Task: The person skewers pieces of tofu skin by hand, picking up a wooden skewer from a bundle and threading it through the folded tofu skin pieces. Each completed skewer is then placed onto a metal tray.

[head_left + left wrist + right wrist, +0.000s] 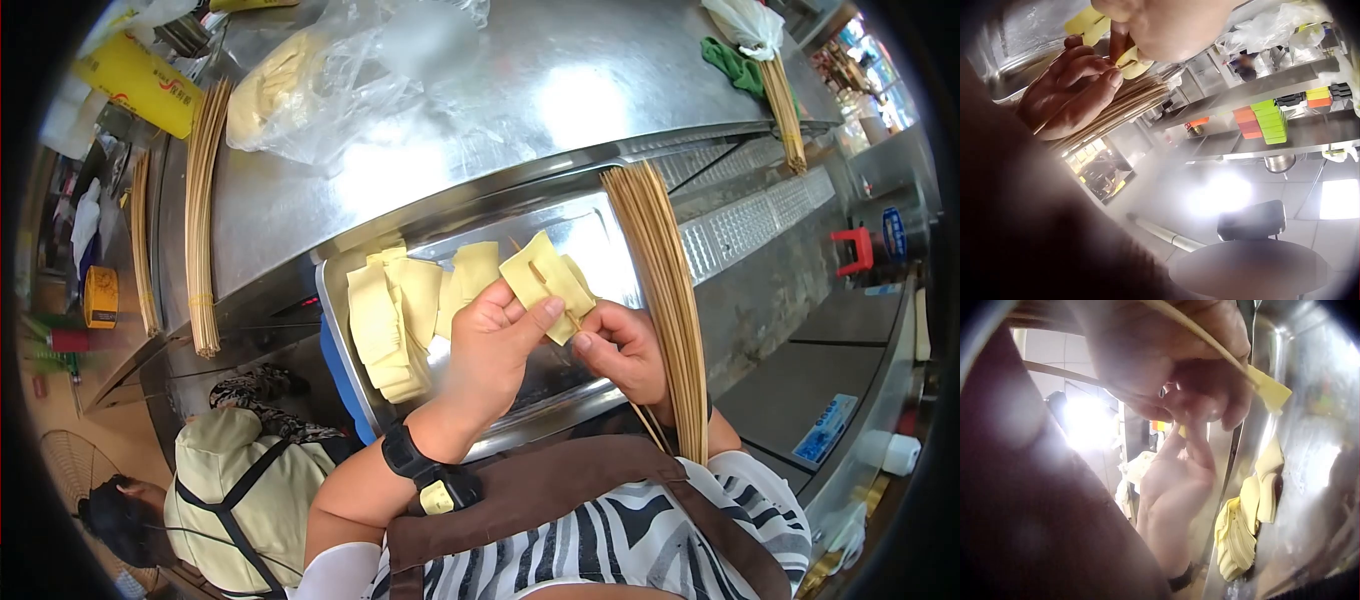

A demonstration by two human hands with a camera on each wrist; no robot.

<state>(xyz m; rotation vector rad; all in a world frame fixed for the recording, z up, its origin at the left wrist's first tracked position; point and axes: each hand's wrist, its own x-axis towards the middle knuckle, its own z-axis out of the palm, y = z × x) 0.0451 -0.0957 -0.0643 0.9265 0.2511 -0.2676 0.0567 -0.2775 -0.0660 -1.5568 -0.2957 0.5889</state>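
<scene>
In the head view my left hand (pixel 490 350) holds a folded yellow tofu-skin sheet (pixel 535 262) between thumb and fingers, over a metal tray (pixel 610 235). A thin bamboo skewer (pixel 538 271) passes through the sheet, its tip showing past the far edge. My right hand (pixel 628 345) pinches the skewer's near end just below the sheet. Loose skewer ends (pixel 650 428) show beneath that hand. Stacked tofu-skin pieces (pixel 385 320) lie in the left part of the tray. From the right wrist view, my left hand (pixel 1175 494) faces my right hand (pixel 1172 362).
A thick bundle of skewers (pixel 665 300) lies along the tray's right side. On the steel counter (pixel 480 120) are a clear plastic bag (pixel 360 90) and another skewer bundle (pixel 207 220). A person (pixel 230 490) is at lower left. A red stool (pixel 853 250) stands at right.
</scene>
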